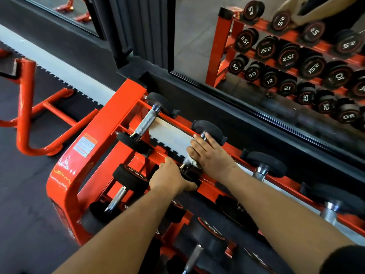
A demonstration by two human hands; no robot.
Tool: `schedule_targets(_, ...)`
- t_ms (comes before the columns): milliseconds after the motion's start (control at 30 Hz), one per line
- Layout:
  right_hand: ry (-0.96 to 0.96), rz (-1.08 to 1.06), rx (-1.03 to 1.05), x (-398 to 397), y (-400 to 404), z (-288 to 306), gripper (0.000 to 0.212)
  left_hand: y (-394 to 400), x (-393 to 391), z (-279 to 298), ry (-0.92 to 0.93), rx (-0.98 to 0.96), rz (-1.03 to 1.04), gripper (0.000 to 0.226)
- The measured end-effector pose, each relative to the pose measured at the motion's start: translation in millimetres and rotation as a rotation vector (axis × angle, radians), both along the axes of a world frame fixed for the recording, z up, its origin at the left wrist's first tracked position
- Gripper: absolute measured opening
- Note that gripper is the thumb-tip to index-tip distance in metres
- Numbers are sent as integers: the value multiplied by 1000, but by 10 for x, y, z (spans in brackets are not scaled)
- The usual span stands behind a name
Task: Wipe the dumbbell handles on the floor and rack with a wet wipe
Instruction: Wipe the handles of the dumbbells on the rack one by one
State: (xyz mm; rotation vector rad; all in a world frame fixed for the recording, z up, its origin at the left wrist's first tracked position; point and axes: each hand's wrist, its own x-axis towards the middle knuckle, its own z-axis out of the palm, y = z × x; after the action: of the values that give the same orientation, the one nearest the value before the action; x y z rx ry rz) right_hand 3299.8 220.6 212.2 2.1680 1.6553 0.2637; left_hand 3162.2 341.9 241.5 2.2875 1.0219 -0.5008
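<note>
An orange dumbbell rack (110, 123) holds black-headed dumbbells with knurled steel handles. My right hand (209, 155) lies over the handle of the second dumbbell on the top tier, fingers reaching its far head (209, 128). A bit of white wet wipe (190, 160) shows under that hand, wrapped against the handle. My left hand (169, 178) grips the same dumbbell's near head (190, 175). The first top-tier dumbbell (145, 120) lies untouched to the left. Most of the wiped handle is hidden by my right hand.
More dumbbells sit to the right on the top tier (262, 169) and on the lower tier (126, 180). A wall mirror (197, 46) behind the rack reflects numbered dumbbells. An orange tubular frame (25, 107) stands on the dark rubber floor (23, 190) at left.
</note>
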Motion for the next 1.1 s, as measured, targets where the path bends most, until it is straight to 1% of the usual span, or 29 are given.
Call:
schedule_targets(133, -49, -97, 61, -73, 359, 140, 42, 0, -11, 9, -8, 1, -4, 103)
schedule_targets(200, -41, -140, 102, -92, 247, 83, 43, 1, -15, 1, -8, 1, -4, 105)
schedule_targets(300, -59, -231, 150, -183, -92, -76, 57, 9, -15, -27, -14, -14, -5, 111)
schedule_targets(400, -21, -386, 150, -322, -16, -57, 63, 26, -8, -25, -16, -27, -1, 108)
schedule_targets(467, 12, -471, 168, -378, 144, 26, 62, 18, -13, -8, -21, -29, 2, 108)
schedule_targets(533, 84, -506, 180, -420, 231, 97, 61, 16, -11, 7, -26, -25, 8, 109)
schedule_targets(600, 167, -546, 285, -485, 183, 72, 62, 12, -14, 1, -27, -25, 10, 107)
schedule_targets(633, 245, -583, 392, -539, 135, 50, 62, 14, -13, -12, -27, -23, 10, 106)
schedule_targets(667, 381, -642, 542, -576, 104, 24, 59, 17, -10, -18, -27, -23, 6, 105)
schedule_targets(700, 588, -730, 709, -603, 100, 22, 52, 21, -12, -28, -26, -24, 0, 103)
schedule_targets(733, 860, -854, 867, -631, 126, 52, 41, 24, -10, -33, -33, -18, -7, 99)
schedule_targets(767, 1152, -964, 1008, -660, 169, 102, 34, 28, -10, -44, -41, -4, -14, 90)
schedule_targets(800, 1406, -1024, 1152, -679, 221, 153, 31, 35, -11, -56, -44, 15, -25, 78)
schedule_targets(833, 1581, -1068, 1252, -663, 264, 201, 30, 36, -17, -70, -46, 23, -26, 70)
schedule_targets(867, 1718, -1100, 1330, -616, 294, 238, 27, 41, -14, -72, -49, 19, -24, 74)
schedule_targets(933, 1939, -1148, 1449, -471, 341, 292, 20, 45, -22, -66, -52, -10, -12, 95)
schedule_targets(967, 2032, -1198, 1503, -385, 357, 313, 17, 40, -24, -49, -45, -16, -10, 100)
schedule_targets(1033, 2159, -1296, 1554, -210, 377, 318, 12, 35, -13, -26, -33, -19, -6, 101)
schedule_targets(1100, 2201, -1311, 1527, -156, 405, 311, 8, 34, -17, -15, -30, -25, -7, 101)
